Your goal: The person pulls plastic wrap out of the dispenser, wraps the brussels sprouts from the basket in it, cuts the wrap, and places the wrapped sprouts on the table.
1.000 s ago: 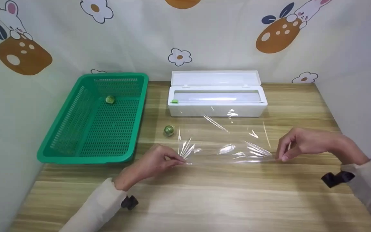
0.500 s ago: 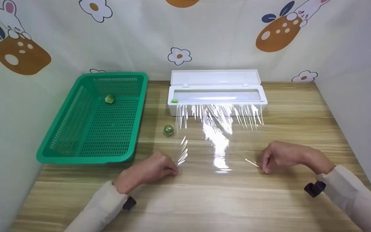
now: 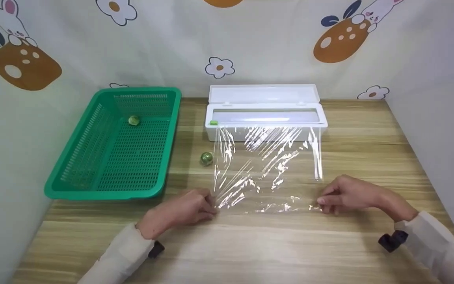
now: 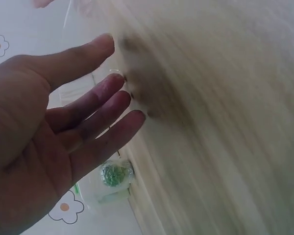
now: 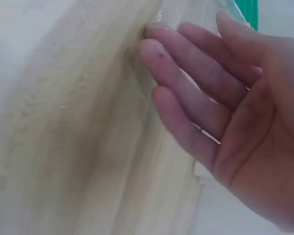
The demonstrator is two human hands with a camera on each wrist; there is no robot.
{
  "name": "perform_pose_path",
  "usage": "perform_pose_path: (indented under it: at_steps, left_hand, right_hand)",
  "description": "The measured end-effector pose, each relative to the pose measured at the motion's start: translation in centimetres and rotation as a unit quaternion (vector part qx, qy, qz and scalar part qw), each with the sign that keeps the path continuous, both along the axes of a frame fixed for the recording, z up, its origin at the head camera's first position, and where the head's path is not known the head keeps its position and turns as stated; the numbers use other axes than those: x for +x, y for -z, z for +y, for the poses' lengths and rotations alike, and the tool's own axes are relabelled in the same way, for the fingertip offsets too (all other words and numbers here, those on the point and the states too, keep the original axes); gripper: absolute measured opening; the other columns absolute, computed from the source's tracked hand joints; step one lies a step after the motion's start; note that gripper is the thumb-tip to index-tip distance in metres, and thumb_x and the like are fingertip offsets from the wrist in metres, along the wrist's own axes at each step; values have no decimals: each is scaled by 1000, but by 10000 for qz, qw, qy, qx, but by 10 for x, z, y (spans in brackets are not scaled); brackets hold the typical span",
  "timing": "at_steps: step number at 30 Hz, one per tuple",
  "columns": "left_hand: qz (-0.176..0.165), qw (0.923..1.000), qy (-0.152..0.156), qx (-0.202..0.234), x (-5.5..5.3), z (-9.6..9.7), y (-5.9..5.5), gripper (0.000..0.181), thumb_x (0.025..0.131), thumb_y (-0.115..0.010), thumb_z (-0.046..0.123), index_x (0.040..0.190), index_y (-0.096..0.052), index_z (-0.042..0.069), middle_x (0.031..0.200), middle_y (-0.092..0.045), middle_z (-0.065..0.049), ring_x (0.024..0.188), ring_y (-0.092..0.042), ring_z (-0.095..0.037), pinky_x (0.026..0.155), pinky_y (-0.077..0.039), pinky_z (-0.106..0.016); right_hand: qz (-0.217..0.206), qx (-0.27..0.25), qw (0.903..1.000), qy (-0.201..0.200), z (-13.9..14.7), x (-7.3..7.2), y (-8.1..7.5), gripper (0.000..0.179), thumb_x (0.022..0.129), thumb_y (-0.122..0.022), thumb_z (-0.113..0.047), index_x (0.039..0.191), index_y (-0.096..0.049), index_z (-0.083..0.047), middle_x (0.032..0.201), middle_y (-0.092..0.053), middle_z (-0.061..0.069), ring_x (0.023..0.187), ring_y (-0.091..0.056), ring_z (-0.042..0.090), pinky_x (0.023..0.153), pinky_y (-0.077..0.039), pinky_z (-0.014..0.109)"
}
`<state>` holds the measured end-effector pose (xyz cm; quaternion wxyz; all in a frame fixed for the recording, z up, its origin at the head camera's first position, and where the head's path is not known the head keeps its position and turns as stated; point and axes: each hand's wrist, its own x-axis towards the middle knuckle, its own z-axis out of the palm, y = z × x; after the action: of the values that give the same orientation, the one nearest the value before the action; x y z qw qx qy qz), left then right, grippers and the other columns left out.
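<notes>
A sheet of clear plastic wrap (image 3: 266, 177) stretches from the white wrap dispenser (image 3: 266, 134) over the wooden table. At the near left corner of the sheet is my left hand (image 3: 189, 207), fingertips down at the tabletop; in the left wrist view its thumb stands apart from the loosely bent fingers (image 4: 105, 107). My right hand (image 3: 351, 197) is by the near right corner, and its fingers (image 5: 181, 88) are relaxed with the thumb away from them. Left of the sheet sits a small green ball wrapped in clear film (image 3: 206, 158), also visible as a wrapped ball (image 4: 113, 174) behind my left hand.
A green plastic basket (image 3: 168, 157) stands at the left with one pale green wrapped ball (image 3: 134, 120) inside. The dispenser's lid (image 3: 264, 94) is raised, and a green slider (image 3: 213, 122) sits at its left end. Patterned curtain (image 3: 270, 47) surrounds the table (image 3: 270, 252).
Both hands drew the plastic wrap nearer and down onto the table, the right hand also moving left. The pinching fingers have since let go, and the sheet now lies wrinkled.
</notes>
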<state>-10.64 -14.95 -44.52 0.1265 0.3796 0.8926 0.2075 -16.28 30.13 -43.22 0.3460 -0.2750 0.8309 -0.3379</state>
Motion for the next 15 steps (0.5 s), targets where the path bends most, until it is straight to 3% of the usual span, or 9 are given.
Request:
perform_pose_path:
  at_steps: [4, 9, 15]
  left_hand:
    - [58, 9997, 52, -228, 2, -1, -7, 24, 94, -70, 23, 116, -75, 15, 108, -75, -5, 97, -70, -16, 83, -59, -26]
    - [243, 9995, -27, -197, 3, -1, -24, 23, 95, -68, 18, 116, -75, 13, 105, -76, -7, 90, -73, -17, 77, -60, -24]
    - [433, 9954, -836, 150, -12, -7, -68, 25, 97, -66, 23, 117, -74, 11, 97, -78, -8, 74, -68, -12, 63, -53, -18]
  right_hand:
    - [-13, 33, 9979, 647, 6, 0, 4, 29, 97, -66, -31, 91, -71, -3, 70, -70, 11, 58, -67, 18, 53, -59, 32]
    - [-110, 572, 9893, 1336, 5, 2, 9, 40, 88, -74, -42, 86, -62, -4, 64, -65, 5, 51, -61, 15, 43, -51, 25]
    - [269, 612, 9861, 1524, -1, 7, 18, 38, 82, -82, -33, 93, -59, -5, 69, -62, 4, 51, -58, 16, 42, -51, 28]
